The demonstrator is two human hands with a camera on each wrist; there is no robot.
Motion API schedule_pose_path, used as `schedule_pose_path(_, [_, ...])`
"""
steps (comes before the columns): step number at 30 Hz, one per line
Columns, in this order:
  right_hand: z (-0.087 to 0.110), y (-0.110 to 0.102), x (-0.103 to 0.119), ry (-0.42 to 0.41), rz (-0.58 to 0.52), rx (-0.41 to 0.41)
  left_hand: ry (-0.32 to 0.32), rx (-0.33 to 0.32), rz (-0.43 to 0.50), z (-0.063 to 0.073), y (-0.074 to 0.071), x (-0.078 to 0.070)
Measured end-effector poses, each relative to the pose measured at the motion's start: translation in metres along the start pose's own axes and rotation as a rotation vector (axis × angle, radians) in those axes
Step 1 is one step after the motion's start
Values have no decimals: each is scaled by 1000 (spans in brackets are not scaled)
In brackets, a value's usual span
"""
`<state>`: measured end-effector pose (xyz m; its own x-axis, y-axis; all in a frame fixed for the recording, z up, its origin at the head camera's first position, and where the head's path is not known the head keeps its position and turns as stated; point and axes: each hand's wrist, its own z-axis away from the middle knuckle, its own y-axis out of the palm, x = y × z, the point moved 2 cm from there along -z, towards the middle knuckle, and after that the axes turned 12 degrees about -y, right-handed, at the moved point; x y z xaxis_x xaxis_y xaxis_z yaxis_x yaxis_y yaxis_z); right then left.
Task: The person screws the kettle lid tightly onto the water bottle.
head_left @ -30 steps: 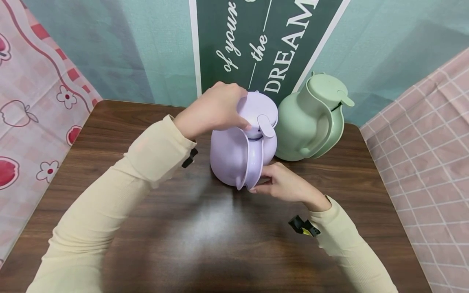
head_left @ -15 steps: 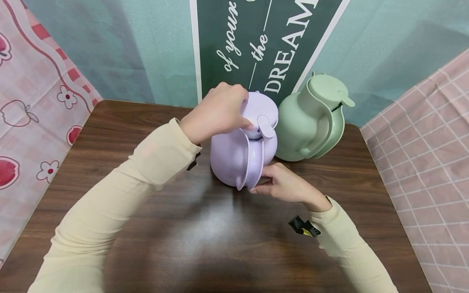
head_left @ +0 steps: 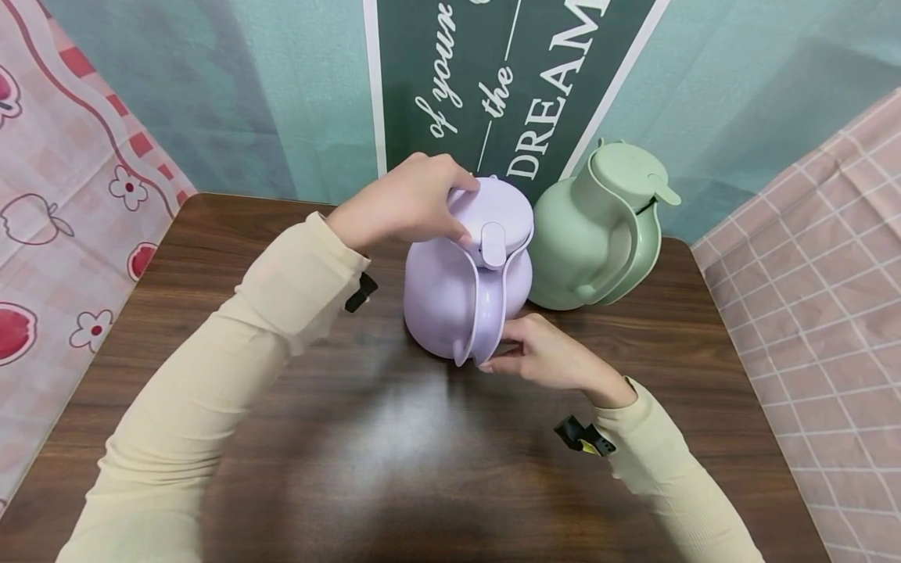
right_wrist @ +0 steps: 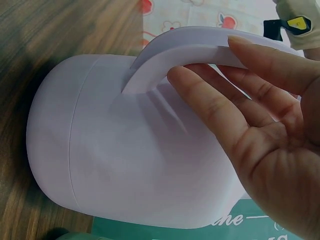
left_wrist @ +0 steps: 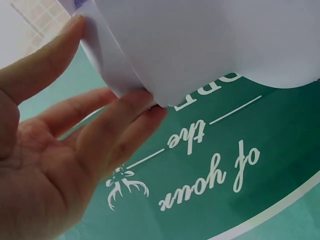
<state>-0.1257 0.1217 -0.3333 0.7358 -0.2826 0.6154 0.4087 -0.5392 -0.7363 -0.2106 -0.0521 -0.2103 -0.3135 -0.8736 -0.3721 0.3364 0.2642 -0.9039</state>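
Observation:
A lilac vacuum jug (head_left: 438,301) stands upright on the brown wooden table (head_left: 338,469). My left hand (head_left: 411,195) grips its round lid (head_left: 501,205) from the left, thumb at the front and fingers round the back. The lid's small tab (head_left: 493,247) points toward the front, roughly in line with the handle (head_left: 488,313). Low on that handle, my right hand (head_left: 552,353) pinches it between thumb and fingers. In the right wrist view the jug's smooth body (right_wrist: 120,145) fills the middle. The left wrist view shows fingertips touching the lid's side (left_wrist: 112,57).
A pale green jug (head_left: 566,246) of the same shape stands close to the right of the lilac one. Behind both hangs a teal cloth with a dark green lettered panel (head_left: 415,86). Patterned cloths flank the left (head_left: 63,234) and right (head_left: 831,297) sides.
The lid has turned, its tab swinging leftward to line up with the handle. My left hand shifted slightly right, then back left with the lid. The right hand and jug body stayed still.

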Motion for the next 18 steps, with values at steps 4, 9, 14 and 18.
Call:
schedule_pose_path(4, [0,0,0,-1,-7,-1,5,24,7,-2,0,2])
schedule_pose_path(9, [0,0,0,-3,-3,-1,-8,17,2,0,2,0])
schedule_pose_path(14, [0,0,0,1,-10,2,-36,-20,15,5,3,-3])
schedule_pose_path(18, [0,0,0,0,-14,0,-63,-62,26,9,4,-8])
